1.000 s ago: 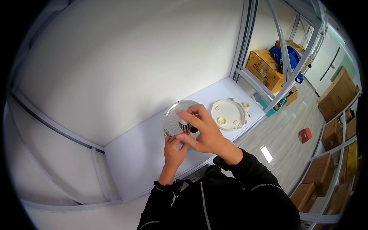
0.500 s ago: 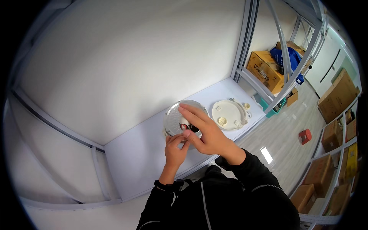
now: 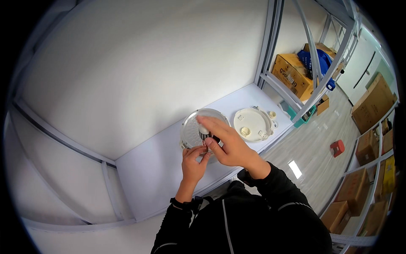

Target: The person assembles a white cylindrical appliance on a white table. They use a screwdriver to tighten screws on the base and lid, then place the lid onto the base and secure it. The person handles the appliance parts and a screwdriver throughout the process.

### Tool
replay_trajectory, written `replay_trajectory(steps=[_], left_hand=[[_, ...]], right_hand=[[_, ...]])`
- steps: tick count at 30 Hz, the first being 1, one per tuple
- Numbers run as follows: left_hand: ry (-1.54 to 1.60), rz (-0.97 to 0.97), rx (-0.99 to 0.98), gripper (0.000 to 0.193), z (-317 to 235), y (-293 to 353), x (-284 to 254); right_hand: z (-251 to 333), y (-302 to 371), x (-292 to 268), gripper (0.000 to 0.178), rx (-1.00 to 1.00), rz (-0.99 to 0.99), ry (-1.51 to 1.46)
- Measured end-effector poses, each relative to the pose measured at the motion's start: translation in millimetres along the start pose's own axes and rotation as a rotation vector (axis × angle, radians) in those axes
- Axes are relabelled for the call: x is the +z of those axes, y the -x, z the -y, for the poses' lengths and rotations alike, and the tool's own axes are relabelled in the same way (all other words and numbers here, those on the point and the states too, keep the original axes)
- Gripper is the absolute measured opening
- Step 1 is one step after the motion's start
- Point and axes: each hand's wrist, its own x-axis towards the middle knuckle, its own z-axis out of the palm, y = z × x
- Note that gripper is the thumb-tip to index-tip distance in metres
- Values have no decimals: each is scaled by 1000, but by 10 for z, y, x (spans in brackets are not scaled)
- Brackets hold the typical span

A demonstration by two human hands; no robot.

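Note:
A round silver dish with a textured inner face (image 3: 191,134) lies on the white bench, under my hands. Over it, my right hand (image 3: 232,146) is closed around a small cylinder (image 3: 204,131) with a pale rounded top and a black-and-white side; fingers hide part of it. Just below the cylinder, the fingertips of my left hand (image 3: 194,166) are pinched together. Something thin and reddish shows between those tips and the cylinder, too small to name. To the right of the dish sits a shallow white round housing (image 3: 254,120) with side tabs.
A small cream ring-shaped part (image 3: 245,131) lies in the housing, another small cream part (image 3: 272,114) beside it. The bench (image 3: 144,171) meets a wall and metal frame posts. At right are a yellow carton (image 3: 292,76), a red stool (image 3: 337,148) and shelved boxes (image 3: 351,192).
The cylinder has turned in my right hand: its red-and-black marking gave way to a black-and-white one. My right thumb has shifted slightly; my left hand stays almost still.

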Motion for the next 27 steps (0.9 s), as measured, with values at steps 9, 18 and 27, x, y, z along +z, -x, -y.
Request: replay_trajectory(steps=[9, 18, 27], left_hand=[[5, 71, -46, 22, -44, -30, -37], [-8, 49, -28, 20, -25, -29, -31], [50, -14, -26, 20, 29, -10, 31]], right_hand=[[-28, 46, -90, 58, -12, 51, 170], [2, 47, -15, 59, -12, 82, 53], [63, 13, 66, 59, 1, -26, 37]])
